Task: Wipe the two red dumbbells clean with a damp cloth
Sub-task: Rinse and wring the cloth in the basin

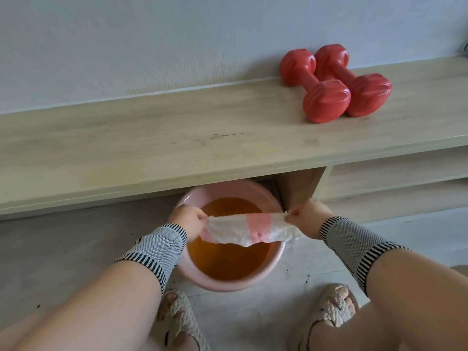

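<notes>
Two red dumbbells lie side by side on a low wooden bench (177,138) against the wall, the left dumbbell (315,83) touching the right dumbbell (354,79). Down on the floor, a white cloth with pink stripes (248,230) is stretched level over a pink basin (277,254) of brownish water. My left hand (188,220) grips the cloth's left end and my right hand (307,217) grips its right end. Both wrists wear striped knit bands.
The basin sits partly under the bench's front edge. A lower shelf (395,173) runs under the bench to the right. My feet in woven sandals (177,315) stand on the grey floor, just near of the basin.
</notes>
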`<state>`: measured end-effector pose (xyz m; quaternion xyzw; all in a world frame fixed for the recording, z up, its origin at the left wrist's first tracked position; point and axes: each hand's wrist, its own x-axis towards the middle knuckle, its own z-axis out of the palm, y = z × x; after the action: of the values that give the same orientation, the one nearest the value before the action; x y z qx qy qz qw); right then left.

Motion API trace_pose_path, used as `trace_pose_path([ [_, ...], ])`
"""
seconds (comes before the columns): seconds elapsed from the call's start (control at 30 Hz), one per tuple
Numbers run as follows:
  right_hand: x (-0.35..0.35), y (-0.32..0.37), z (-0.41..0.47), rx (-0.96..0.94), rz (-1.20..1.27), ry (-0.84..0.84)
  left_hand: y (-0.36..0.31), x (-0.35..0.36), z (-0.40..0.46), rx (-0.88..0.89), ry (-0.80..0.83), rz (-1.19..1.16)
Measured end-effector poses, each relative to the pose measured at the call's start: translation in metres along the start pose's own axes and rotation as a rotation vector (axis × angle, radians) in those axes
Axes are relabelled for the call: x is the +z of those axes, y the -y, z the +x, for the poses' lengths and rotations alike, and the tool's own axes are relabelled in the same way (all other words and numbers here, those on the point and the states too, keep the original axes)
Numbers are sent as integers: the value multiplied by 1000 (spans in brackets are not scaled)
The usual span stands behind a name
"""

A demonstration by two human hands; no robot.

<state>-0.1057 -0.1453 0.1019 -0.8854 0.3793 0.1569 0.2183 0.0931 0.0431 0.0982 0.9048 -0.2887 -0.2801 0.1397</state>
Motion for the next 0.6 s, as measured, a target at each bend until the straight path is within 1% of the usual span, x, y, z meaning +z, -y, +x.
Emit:
trace_pose_path([
  [0.07,-3,-4,7,-17,-74,-71,-4,1,4,13,-42,37],
  [0.13,-5,-9,14,41,20,-151,-10,5,5,19,-29,-62],
  [0.17,-4,-7,15,75,104,-187,-18,8,4,7,3,-184],
  [0.23,3,7,15,58,277,-176,-36,22,6,-63,112,-570],
  [0.27,8,17,13,24,410,-118,-46,31,5,-112,186,-764],
  [0.3,15,27,10,5,611,13,-53,40,7,-158,261,-904],
  [0.33,19,35,5,10,825,193,-59,48,10,-184,317,-972],
  [0.37,22,38,2,21,995,353,-62,54,14,-175,347,-952],
  [0.4,25,36,3,38,1094,423,-64,58,20,-131,358,-889],
  [0.43,29,31,8,71,1119,373,-62,61,25,-57,344,-786],
  [0.47,32,22,15,88,1020,214,-60,62,30,39,327,-667],
  [0.5,35,12,24,72,779,14,-60,62,34,136,319,-518],
  [0.53,38,3,32,12,483,-116,-63,63,36,217,313,-373],
  [0.57,42,-1,38,-108,228,-152,-68,66,38,274,320,-255],
  [0.6,46,-3,45,-230,73,-141,-75,68,40,326,319,-169],
])
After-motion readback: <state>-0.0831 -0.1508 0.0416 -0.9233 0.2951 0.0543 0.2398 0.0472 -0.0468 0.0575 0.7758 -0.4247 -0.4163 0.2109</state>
